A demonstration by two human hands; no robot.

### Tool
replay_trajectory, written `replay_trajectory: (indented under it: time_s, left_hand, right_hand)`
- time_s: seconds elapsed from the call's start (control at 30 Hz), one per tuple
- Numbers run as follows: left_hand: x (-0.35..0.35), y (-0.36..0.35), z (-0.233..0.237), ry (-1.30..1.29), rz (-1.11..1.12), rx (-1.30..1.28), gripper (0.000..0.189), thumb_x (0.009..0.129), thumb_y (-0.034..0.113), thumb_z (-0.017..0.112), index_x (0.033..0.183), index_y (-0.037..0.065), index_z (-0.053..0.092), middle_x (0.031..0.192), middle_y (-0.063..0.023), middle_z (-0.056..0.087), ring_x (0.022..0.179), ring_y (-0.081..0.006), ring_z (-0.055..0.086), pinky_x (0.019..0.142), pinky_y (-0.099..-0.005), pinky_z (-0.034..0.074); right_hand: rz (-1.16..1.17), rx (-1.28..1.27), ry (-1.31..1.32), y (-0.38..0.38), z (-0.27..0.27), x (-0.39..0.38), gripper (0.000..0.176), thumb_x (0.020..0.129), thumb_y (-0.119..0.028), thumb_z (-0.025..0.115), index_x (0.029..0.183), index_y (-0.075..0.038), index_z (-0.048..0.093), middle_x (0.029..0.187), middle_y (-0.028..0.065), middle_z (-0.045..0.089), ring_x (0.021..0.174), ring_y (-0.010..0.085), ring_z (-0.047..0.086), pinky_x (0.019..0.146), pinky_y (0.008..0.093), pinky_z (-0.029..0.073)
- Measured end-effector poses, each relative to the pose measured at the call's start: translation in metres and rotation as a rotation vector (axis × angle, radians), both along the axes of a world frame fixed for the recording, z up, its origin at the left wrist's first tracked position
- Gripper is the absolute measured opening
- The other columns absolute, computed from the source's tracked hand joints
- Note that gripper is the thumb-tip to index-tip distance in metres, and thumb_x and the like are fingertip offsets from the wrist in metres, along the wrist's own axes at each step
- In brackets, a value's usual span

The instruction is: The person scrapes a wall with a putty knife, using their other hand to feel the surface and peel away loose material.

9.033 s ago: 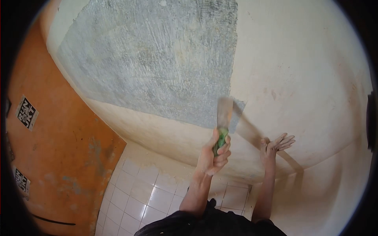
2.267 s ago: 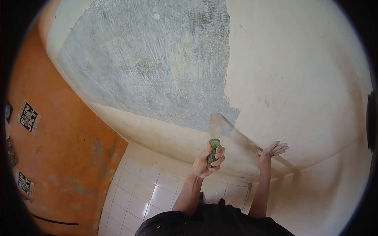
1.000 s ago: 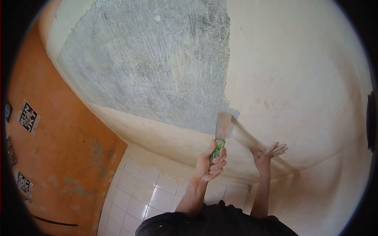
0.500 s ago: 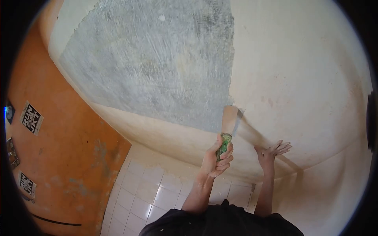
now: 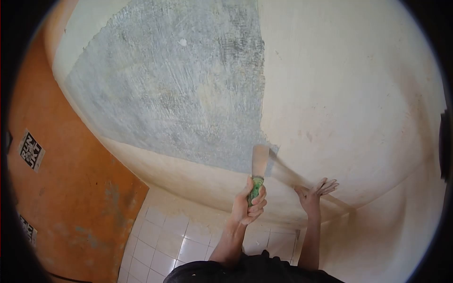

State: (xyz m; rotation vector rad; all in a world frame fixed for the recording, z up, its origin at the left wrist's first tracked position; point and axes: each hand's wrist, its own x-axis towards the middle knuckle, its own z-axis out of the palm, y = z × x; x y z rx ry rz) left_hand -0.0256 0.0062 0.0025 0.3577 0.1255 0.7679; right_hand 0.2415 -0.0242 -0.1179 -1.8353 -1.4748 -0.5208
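Scraper (image 5: 258, 169) sits lower and further left in view than half a second ago, its blade still at the lower right corner of the bare grey patch (image 5: 179, 94). Left hand (image 5: 247, 207), arm raised, wraps its fingers tight round the green handle. Right hand (image 5: 311, 195), near it on the right, presses flat on the cream wall (image 5: 354, 94), fingers spread wide.

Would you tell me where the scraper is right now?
In the head view, right of centre: the scraper is gripped in the left hand, its blade at the lower right corner of the grey patch, left of the right hand.
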Motion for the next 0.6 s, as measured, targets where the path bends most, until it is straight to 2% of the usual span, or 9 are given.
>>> replay_trajectory:
  time_s: [0.03, 0.1, 0.3, 0.4, 0.5, 0.6]
  left_hand:
    - [-0.001, 0.0, 0.005, 0.007, -0.003, -0.016, 0.054, 0.097, 0.051, 0.031, 0.082, 0.003, 0.048, 0.055, 0.0022, 0.034, 0.037, -0.0039, 0.023, 0.028, -0.017, 0.016]
    - [-0.003, 0.003, 0.021, -0.029, -0.036, -0.02, 0.055, 0.096, 0.052, 0.031, 0.082, 0.002, 0.048, 0.056, 0.0015, 0.034, 0.036, -0.0041, 0.022, 0.028, -0.017, 0.016]
    - [-0.006, 0.002, 0.014, 0.051, -0.029, -0.003, 0.05, 0.097, 0.051, 0.032, 0.079, 0.006, 0.046, 0.056, 0.0035, 0.034, 0.037, -0.0036, 0.022, 0.03, -0.017, 0.017]
    - [0.006, 0.015, 0.033, -0.044, -0.002, 0.05, 0.054, 0.097, 0.051, 0.03, 0.081, 0.002, 0.048, 0.057, 0.0015, 0.034, 0.037, -0.0043, 0.022, 0.028, -0.0173, 0.015]
    - [0.005, 0.009, 0.041, 0.007, 0.019, 0.036, 0.054, 0.097, 0.052, 0.03, 0.081, 0.003, 0.048, 0.056, 0.0021, 0.034, 0.036, -0.004, 0.022, 0.028, -0.0173, 0.016]
    - [-0.009, 0.005, 0.012, 0.081, 0.044, 0.048, 0.054, 0.096, 0.052, 0.031, 0.081, 0.003, 0.048, 0.055, 0.0027, 0.034, 0.037, -0.0037, 0.022, 0.029, -0.0175, 0.016]
  right_hand:
    - [0.012, -0.017, 0.017, -0.004, -0.002, -0.002, 0.123, 0.076, -0.056, 0.067, 0.14, -0.005, -0.024, 0.137, 0.0364, -0.033, 0.124, 0.0552, -0.033, 0.094, 0.0705, -0.015]
    - [0.009, -0.028, 0.044, -0.008, -0.005, -0.007, 0.123, 0.076, -0.056, 0.067, 0.141, -0.005, -0.024, 0.137, 0.0365, -0.033, 0.124, 0.0554, -0.033, 0.094, 0.0704, -0.015]
    - [-0.015, -0.012, 0.047, 0.0, 0.003, -0.004, 0.124, 0.076, -0.056, 0.067, 0.14, -0.003, -0.024, 0.135, 0.0384, -0.033, 0.124, 0.0558, -0.033, 0.094, 0.0703, -0.016]
    - [-0.011, -0.021, 0.036, -0.001, 0.001, -0.01, 0.124, 0.076, -0.057, 0.067, 0.14, -0.001, -0.024, 0.135, 0.0393, -0.033, 0.124, 0.0559, -0.033, 0.094, 0.0705, -0.016]
    - [-0.012, -0.031, 0.034, -0.006, -0.003, -0.007, 0.125, 0.075, -0.057, 0.067, 0.139, -0.001, -0.024, 0.134, 0.0395, -0.033, 0.124, 0.056, -0.033, 0.094, 0.0709, -0.016]
    - [-0.016, -0.018, 0.034, -0.004, 0.002, -0.004, 0.125, 0.075, -0.057, 0.067, 0.139, -0.002, -0.024, 0.134, 0.0397, -0.033, 0.123, 0.056, -0.033, 0.093, 0.071, -0.016]
